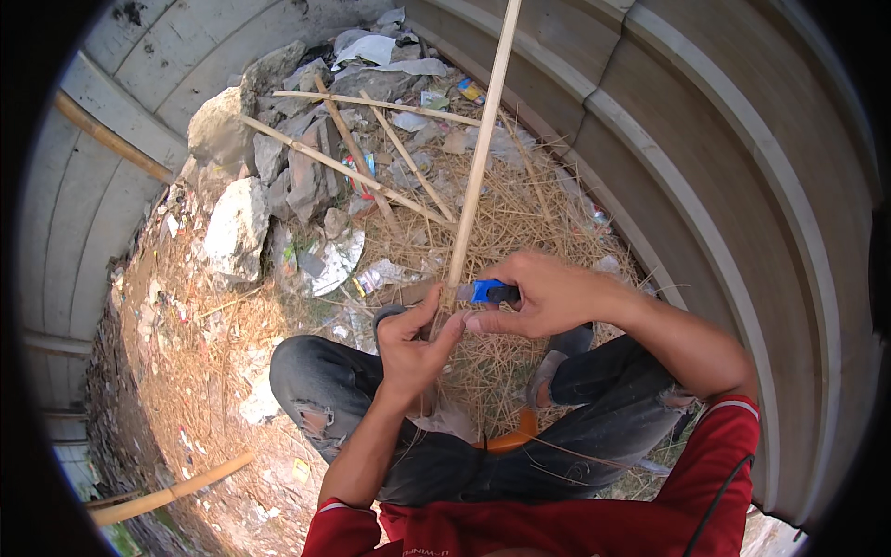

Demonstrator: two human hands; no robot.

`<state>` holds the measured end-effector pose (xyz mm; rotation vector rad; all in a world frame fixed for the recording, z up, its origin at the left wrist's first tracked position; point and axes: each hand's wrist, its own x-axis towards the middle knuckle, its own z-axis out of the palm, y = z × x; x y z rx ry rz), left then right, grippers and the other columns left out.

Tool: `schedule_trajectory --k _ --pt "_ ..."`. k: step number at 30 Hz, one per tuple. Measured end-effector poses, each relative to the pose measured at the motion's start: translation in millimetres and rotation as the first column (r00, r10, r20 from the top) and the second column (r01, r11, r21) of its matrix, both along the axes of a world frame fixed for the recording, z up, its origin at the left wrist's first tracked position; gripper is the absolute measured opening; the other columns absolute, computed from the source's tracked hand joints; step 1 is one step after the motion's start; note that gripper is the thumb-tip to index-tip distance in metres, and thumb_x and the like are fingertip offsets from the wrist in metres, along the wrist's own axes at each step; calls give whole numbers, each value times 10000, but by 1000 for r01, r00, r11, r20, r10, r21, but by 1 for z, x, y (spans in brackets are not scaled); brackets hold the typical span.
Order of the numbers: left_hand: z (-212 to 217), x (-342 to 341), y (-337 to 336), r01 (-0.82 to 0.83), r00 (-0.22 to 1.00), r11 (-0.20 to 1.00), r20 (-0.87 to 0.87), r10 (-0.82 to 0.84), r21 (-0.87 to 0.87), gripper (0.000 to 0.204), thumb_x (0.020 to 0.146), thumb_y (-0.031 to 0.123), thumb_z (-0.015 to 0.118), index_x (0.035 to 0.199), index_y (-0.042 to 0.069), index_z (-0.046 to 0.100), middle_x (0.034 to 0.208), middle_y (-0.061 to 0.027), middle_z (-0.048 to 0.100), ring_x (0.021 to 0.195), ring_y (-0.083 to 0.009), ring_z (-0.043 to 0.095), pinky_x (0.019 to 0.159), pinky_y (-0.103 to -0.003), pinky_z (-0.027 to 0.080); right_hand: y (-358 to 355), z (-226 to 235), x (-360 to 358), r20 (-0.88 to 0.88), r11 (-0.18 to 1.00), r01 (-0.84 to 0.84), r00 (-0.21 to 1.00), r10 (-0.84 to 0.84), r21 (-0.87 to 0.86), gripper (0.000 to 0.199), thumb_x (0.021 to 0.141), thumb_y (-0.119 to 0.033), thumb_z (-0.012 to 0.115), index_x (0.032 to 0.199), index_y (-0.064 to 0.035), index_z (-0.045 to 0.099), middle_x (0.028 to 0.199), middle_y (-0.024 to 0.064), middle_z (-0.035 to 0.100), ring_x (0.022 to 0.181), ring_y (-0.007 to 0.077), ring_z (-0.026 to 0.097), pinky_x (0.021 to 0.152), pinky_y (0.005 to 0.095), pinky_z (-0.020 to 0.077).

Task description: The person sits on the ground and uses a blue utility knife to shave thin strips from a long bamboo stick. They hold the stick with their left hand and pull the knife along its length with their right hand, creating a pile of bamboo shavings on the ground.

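Note:
A long pale bamboo stick [481, 158] slants up and away from between my knees, its near end at my hands. My left hand [413, 343] is closed around that near end, thumb and fingers on either side of it. In my right hand [552, 292] is a blue and black utility knife [484, 291], its short grey blade against the stick just above my left thumb. My right thumb reaches close to the left one. The fingers of my right hand curl over the knife and partly hide it.
Several bamboo sticks [348, 176] lie crossed on straw-like shavings [501, 223] ahead. Rocks [237, 227] and litter are piled at the far left. A corrugated metal wall [715, 204] rises on the right. An orange curved object [510, 434] lies between my legs.

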<state>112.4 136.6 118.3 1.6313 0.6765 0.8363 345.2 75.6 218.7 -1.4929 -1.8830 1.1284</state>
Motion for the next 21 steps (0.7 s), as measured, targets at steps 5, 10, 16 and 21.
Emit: schedule_trajectory --k 5,10,16,21 --pt "10 3 -4 17 1000 990 17 -15 -141 419 910 -33 778 1301 -112 653 901 -28 719 689 -38 614 596 -196 485 14 2 16 303 896 332 856 -418 296 457 1024 -475 603 932 -52 748 677 224 653 673 447 658 622 534 502" --pt "22 4 -7 22 1000 967 19 -17 -255 399 906 10 805 1268 -106 684 837 13 708 693 -17 603 612 -176 476 20 4 9 316 871 372 825 -469 322 470 1052 -461 559 951 -54 771 669 215 662 669 453 667 631 557 520" --pt "19 0 -3 -1 1000 966 6 2 -257 391 914 18 797 1269 -98 682 848 6 706 678 -23 606 589 -188 480 24 0 -2 276 912 386 869 -410 140 516 1050 -502 547 933 -59 783 685 223 675 694 446 687 662 535 545" --pt "27 1 1 41 999 955 -4 -44 -295 379 917 3 786 1270 -87 681 876 2 709 672 -23 600 576 -187 469 14 -14 -10 242 964 259 933 -266 61 545 1065 -499 524 933 -27 764 686 223 667 672 423 667 656 508 522"
